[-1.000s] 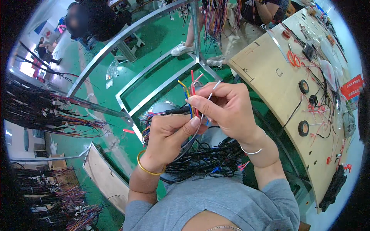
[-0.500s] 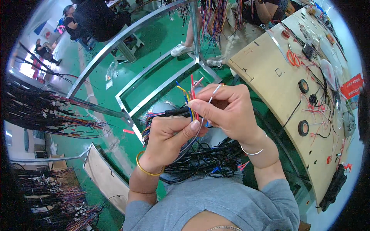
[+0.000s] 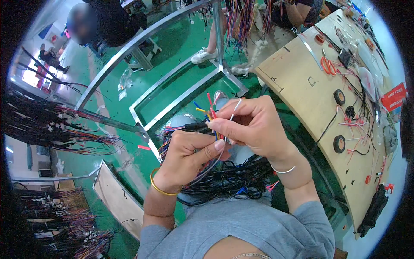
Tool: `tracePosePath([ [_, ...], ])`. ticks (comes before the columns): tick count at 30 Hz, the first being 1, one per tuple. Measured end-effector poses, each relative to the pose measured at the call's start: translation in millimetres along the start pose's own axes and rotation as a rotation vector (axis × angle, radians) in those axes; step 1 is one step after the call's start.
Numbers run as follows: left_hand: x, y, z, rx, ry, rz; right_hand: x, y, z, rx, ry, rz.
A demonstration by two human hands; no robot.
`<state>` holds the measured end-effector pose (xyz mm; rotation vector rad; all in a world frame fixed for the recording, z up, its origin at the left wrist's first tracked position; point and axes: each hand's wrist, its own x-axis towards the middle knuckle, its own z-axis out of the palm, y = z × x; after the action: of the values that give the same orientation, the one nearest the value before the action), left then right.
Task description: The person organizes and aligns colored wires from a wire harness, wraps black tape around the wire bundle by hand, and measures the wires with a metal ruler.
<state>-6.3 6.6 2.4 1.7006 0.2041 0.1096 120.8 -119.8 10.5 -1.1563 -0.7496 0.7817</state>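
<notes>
Left hand (image 3: pixel 186 156): our fingers pinch coloured wires (image 3: pixel 212 114) | right hand (image 3: pixel 255 130): our fingers grip a white wire (image 3: pixel 236 109), perhaps others too | black cables (image 3: pixel 230 181) below

A slim bundle of red, yellow and blue wires (image 3: pixel 212 114) leans toward the far left, splayed at its end; just beside it, a white wire (image 3: pixel 236 109) slants toward the far right.

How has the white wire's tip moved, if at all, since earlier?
Yes: the white wire's tip has shifted down and left in the picture, judged against the metal frame.
</notes>
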Motion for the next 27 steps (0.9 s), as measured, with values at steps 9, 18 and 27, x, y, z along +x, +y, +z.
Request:
tracePosePath([
  [9,-3.2,-4.5,11.6,-0.196,0.197,0.052,-0.4,3.4,3.9,0.027,0.063,-0.029],
  [18,-4.1,-5.7,16.2,0.169,0.368,0.287,-3.2,4.4,6.4,0.043,0.108,-0.069],
  [27,-4.2,-8.2,17.5,0.101,0.393,0.279,-5.1,10.2,6.5,-0.094,0.114,-0.257],
])
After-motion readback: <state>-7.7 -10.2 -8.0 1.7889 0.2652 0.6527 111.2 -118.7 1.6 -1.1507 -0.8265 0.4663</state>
